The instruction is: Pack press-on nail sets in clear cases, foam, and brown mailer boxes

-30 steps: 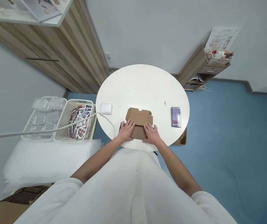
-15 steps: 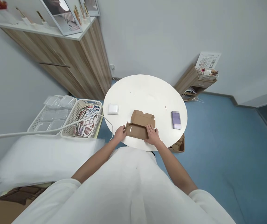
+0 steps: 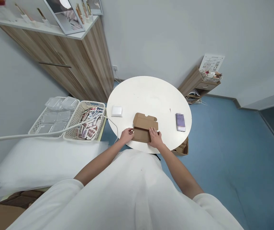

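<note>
A brown cardboard mailer box (image 3: 142,135), its lid (image 3: 146,121) folded back away from me, lies near the front edge of the white round table (image 3: 151,92). At the box's left end, my left hand (image 3: 127,135) has its fingers closed on the side wall or flap. My right hand (image 3: 155,138) grips the right end, fingers bent over the wall beside the lid fold. The bottom of the box shows bare brown card. Part of each end is hidden by my hands.
On the table are a white packet (image 3: 117,111) at left and a purple packet (image 3: 180,122) at right. Baskets with printed packs (image 3: 89,127) and clear plastic boxes (image 3: 57,116) stand left, crossed by a white cable (image 3: 77,125). A carton (image 3: 183,148) sits below right.
My left hand has shifted right onto the box's left end, and the flap that stood up there is now folded in or covered. A small white strip inside is out of sight.
</note>
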A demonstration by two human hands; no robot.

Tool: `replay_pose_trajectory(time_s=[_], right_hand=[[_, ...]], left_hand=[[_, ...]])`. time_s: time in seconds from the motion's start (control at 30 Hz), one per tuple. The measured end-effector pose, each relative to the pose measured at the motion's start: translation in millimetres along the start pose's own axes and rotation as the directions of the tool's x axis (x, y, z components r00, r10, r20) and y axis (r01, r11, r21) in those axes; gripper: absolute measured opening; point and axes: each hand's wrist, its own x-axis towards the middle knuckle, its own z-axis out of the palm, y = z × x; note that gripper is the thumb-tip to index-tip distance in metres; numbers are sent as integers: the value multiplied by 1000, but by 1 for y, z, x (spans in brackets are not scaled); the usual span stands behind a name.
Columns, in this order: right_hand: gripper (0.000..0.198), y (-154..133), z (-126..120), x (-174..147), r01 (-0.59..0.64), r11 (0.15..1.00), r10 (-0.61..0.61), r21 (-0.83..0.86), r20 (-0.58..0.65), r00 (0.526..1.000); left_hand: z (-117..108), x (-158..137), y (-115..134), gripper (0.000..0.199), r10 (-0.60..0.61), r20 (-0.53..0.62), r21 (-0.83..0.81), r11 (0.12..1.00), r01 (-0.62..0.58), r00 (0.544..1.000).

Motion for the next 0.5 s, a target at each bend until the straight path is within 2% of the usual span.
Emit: replay_pose_trajectory(time_s=[0.3,0.4,0.5], right_hand=[[106,-8,3,1,-7,1000,7,0,16,1000],[115,-8,2,0,7,1000,-7,0,31,999],[121,-7,1,0,35,999,-35,-6,44,998]], left_hand=[[7,-3,11,57,130,-10,204,971,-125,992],[8,-1,10,50,133,-10,214,968,-128,991],[5,3,7,36,78,3,219,973,-77,997]])
